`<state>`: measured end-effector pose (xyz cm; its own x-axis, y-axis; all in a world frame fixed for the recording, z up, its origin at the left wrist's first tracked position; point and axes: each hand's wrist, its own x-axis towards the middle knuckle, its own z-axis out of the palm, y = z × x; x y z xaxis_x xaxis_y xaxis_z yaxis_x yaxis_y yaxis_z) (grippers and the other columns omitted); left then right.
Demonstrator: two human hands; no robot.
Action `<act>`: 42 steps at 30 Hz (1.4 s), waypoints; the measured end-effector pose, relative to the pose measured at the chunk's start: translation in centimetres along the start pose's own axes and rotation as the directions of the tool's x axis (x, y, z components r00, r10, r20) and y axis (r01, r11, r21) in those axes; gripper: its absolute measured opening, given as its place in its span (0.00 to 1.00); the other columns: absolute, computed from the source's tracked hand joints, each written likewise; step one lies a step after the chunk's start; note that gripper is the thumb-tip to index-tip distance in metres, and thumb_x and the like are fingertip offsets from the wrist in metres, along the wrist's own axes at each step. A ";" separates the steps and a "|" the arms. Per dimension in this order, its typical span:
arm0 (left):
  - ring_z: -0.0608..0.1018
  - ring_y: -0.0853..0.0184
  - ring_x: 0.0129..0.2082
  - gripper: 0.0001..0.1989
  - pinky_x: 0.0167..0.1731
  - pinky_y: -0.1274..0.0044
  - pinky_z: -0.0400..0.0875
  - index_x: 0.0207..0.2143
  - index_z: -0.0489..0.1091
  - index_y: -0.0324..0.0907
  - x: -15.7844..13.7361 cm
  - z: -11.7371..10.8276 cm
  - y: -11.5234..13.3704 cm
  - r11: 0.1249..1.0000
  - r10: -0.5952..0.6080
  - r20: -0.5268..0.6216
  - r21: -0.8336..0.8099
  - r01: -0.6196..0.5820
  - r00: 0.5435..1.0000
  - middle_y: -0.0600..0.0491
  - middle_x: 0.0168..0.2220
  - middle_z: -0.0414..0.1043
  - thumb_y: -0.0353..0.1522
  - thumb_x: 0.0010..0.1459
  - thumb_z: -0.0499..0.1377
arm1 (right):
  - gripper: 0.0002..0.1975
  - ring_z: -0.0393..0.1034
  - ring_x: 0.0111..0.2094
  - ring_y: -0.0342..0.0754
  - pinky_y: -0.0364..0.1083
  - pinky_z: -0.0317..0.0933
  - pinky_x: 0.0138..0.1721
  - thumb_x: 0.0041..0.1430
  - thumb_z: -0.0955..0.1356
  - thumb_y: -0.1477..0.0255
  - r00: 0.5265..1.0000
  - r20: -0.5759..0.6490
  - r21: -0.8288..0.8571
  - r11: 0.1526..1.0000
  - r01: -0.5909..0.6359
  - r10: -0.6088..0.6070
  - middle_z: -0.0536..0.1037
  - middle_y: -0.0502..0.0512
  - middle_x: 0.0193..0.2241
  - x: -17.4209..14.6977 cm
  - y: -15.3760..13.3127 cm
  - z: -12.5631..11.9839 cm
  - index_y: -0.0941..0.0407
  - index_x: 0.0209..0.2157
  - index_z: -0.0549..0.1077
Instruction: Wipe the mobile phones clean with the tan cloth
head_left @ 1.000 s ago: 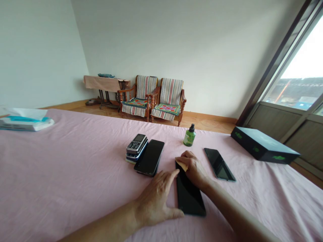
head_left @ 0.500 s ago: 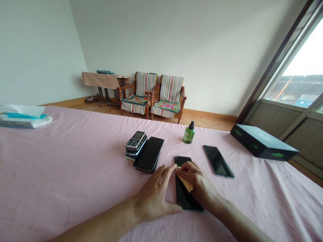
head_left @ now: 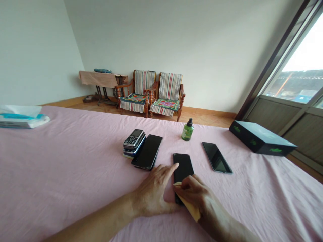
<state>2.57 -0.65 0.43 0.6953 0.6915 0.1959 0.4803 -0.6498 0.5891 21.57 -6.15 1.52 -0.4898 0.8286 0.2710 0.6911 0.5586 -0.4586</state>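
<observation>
A black smartphone (head_left: 183, 166) lies face up on the pink cloth in front of me. My left hand (head_left: 155, 191) steadies it along its left side, the index finger on its edge and the thumb stretched toward its near end. Pinched in the fingers of my right hand (head_left: 199, 196) is a folded yellow cloth (head_left: 190, 207), pressed on the lower half of the screen. The near right part of the phone is hidden under that hand. Beyond the phone stands a green spray bottle (head_left: 187, 131) with a black top.
Left of the phone is a stack of larger black phones (head_left: 148, 152) beside a pile of keypad phones (head_left: 133, 141). Another dark phone (head_left: 217, 158) lies to the right, near a black box (head_left: 262, 139). A tissue pack (head_left: 25, 119) sits far left on the pink bedspread (head_left: 75, 161).
My right hand has slid the yellow cloth down the screen toward me, uncovering the phone's upper part. My left hand stays at the phone's left edge. The view has shifted slightly.
</observation>
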 end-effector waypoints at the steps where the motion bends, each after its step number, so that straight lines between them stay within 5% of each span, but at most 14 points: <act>1: 0.64 0.51 0.57 0.52 0.59 0.59 0.55 0.64 0.48 0.42 0.0 0.0 0.0 1.000 0.009 0.000 0.003 -0.009 1.000 0.42 0.59 0.61 0.41 0.41 0.71 | 0.10 0.66 0.35 0.48 0.45 0.64 0.33 0.61 0.63 0.80 1.000 0.002 -0.001 1.000 0.004 -0.004 0.72 0.56 0.33 -0.1 -0.1 0.0 0.55 0.33 0.76; 9: 0.63 0.50 0.58 0.53 0.58 0.59 0.55 0.65 0.46 0.44 -0.1 0.5 -0.7 0.998 0.063 -0.023 0.022 -0.062 0.998 0.43 0.59 0.60 0.42 0.41 0.70 | 0.11 0.67 0.36 0.49 0.45 0.63 0.33 0.59 0.65 0.78 0.998 -0.041 0.060 0.997 0.052 -0.049 0.72 0.56 0.33 -1.5 0.1 0.8 0.52 0.41 0.76; 16: 0.63 0.51 0.58 0.53 0.59 0.59 0.55 0.65 0.48 0.43 -0.1 0.0 -0.2 1.000 0.019 0.016 0.018 -0.019 1.000 0.43 0.60 0.60 0.44 0.41 0.70 | 0.04 0.67 0.35 0.50 0.46 0.63 0.33 0.55 0.69 0.69 0.999 -0.029 0.154 0.987 0.044 -0.040 0.72 0.56 0.31 -2.5 0.4 -0.2 0.54 0.30 0.76; 21: 0.62 0.51 0.59 0.47 0.59 0.59 0.54 0.63 0.53 0.43 0.0 -0.2 0.0 0.999 0.036 0.023 0.026 -0.036 0.999 0.43 0.61 0.59 0.47 0.44 0.68 | 0.08 0.67 0.35 0.49 0.45 0.63 0.32 0.60 0.64 0.74 0.988 -0.156 0.147 0.988 0.035 -0.011 0.71 0.57 0.33 -2.8 1.2 -0.1 0.53 0.36 0.76; 26: 0.62 0.52 0.60 0.39 0.59 0.60 0.55 0.60 0.60 0.42 0.0 0.0 -0.3 0.997 0.050 0.024 0.059 -0.051 0.998 0.42 0.61 0.59 0.46 0.48 0.66 | 0.10 0.68 0.37 0.49 0.45 0.64 0.35 0.60 0.65 0.77 0.998 -0.058 0.120 0.992 0.029 -0.022 0.72 0.55 0.35 -2.1 1.0 0.3 0.51 0.38 0.77; 30: 0.62 0.51 0.60 0.39 0.60 0.59 0.54 0.60 0.60 0.40 -0.1 -0.2 -0.2 0.996 0.037 0.047 0.073 -0.040 0.998 0.42 0.62 0.59 0.46 0.48 0.66 | 0.10 0.68 0.34 0.48 0.44 0.62 0.31 0.60 0.64 0.77 0.998 -0.050 0.090 0.995 -0.043 0.048 0.72 0.55 0.31 -2.2 1.6 -0.5 0.54 0.31 0.76; 34: 0.63 0.51 0.60 0.38 0.59 0.59 0.55 0.59 0.61 0.41 -0.1 -0.4 0.2 0.997 0.031 0.036 0.067 -0.034 0.999 0.43 0.61 0.60 0.47 0.49 0.66 | 0.12 0.67 0.30 0.48 0.45 0.60 0.30 0.58 0.62 0.80 0.971 -0.190 0.064 0.988 -0.138 0.148 0.70 0.54 0.26 -2.7 3.0 -1.2 0.55 0.26 0.74; 42: 0.69 0.57 0.53 0.30 0.56 0.67 0.62 0.52 0.68 0.40 -0.4 -0.1 1.1 0.998 0.063 -0.001 0.019 -0.063 0.998 0.45 0.53 0.67 0.33 0.46 0.70 | 0.12 0.69 0.28 0.45 0.43 0.59 0.28 0.52 0.63 0.78 0.895 -0.233 0.419 0.870 -0.260 0.380 0.72 0.52 0.28 -2.2 2.7 -0.7 0.54 0.28 0.78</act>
<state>2.75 -1.55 1.09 0.7236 0.6496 0.2335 0.4459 -0.6981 0.5603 24.85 -6.42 0.28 -0.0521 0.9627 0.2653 0.5058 0.2545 -0.8243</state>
